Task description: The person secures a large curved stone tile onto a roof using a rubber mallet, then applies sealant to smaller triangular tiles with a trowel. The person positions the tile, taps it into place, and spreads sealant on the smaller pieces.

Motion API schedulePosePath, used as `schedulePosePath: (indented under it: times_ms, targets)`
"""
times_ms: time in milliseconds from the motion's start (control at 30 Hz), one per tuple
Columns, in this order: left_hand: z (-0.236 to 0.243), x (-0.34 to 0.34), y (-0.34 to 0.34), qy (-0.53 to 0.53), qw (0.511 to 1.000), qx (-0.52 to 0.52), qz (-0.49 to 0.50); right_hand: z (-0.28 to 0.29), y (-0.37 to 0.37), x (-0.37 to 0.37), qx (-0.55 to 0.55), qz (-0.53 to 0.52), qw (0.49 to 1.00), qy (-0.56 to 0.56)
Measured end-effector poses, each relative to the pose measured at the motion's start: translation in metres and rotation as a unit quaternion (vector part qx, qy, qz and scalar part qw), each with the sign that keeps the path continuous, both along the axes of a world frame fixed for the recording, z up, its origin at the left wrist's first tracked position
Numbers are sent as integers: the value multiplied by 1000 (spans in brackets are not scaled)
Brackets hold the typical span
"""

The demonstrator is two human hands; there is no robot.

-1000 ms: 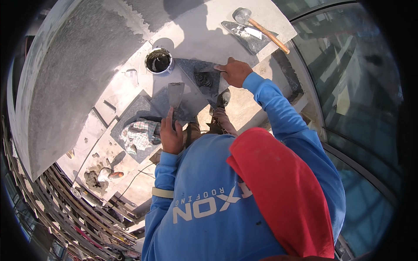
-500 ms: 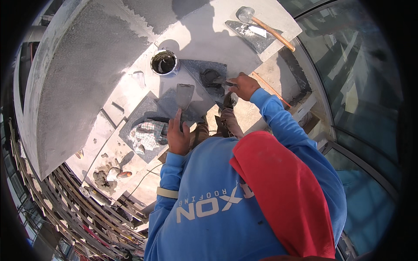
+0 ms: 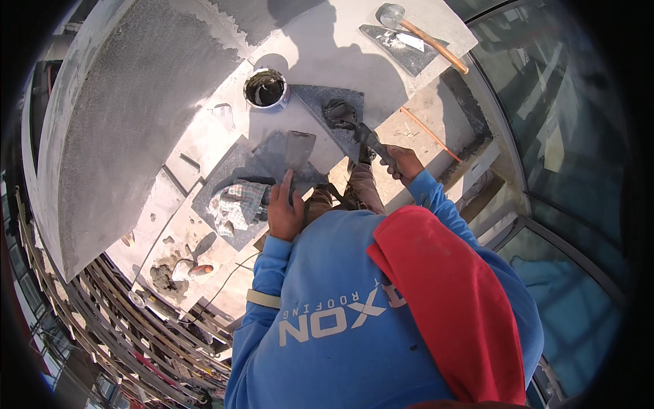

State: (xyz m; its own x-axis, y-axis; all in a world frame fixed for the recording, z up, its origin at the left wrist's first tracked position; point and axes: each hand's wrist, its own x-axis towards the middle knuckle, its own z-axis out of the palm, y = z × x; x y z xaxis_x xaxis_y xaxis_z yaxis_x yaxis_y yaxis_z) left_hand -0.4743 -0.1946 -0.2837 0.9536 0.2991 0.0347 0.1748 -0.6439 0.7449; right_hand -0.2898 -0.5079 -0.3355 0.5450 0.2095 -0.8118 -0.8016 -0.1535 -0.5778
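Observation:
My left hand [image 3: 285,211] is closed on a putty knife [image 3: 300,150], its wide grey blade pointing away from me and the index finger lying along it. The fingers of my right hand [image 3: 403,165] are closed round a dark, paste-smeared putty knife [image 3: 370,141], seen partly edge-on. Its far end meets a mound of dark wet paste [image 3: 339,113] on a triangular grey stone slab [image 3: 320,99]. Beyond it stands a white bucket [image 3: 283,102] with dark paste inside. By my left hand, a checked cloth [image 3: 235,208] rests on another grey slab [image 3: 208,198].
A mallet [image 3: 436,41] and a white-smeared trowel [image 3: 411,41] lie at the far right on a stone piece. A large curved grey panel [image 3: 122,123] rises on the left. Glass panes [image 3: 565,116] border the right. An orange-handled tool [image 3: 199,270] lies at lower left.
My right hand has drawn back and right, toward my body, exposing more of the putty knife. My left hand keeps its hold in nearly the same place. The whole view has shifted slightly.

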Motion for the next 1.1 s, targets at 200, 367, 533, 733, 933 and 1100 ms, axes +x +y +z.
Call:
schedulePosePath:
  times_ms: [200, 367, 533, 733, 933, 1100]
  targets:
    - [-1, -5, 12, 31, 999, -14, 1, -20, 34, -40, 56, -104, 992, 40]
    - [2, -10, 16, 32, 999, -10, 5, -40, 97, -23, 61, -85, 994, -21]
    - [3, -12, 16, 20, 1000, -16, 18, -34, 150, -5, 50, -129, 990, -41]
    - [-1, -18, 12, -10, 999, -13, 36, -5, 128, 24, 177, -116, 976, 61]
    - [-3, -21, 8, -15, 999, -15, 47, 6, 66, 34, 163, -17, 979, 121]
    - [-2, -17, 8, -22, 998, -10, 50, 9, 61, 46, -166, 223, 910, -309]
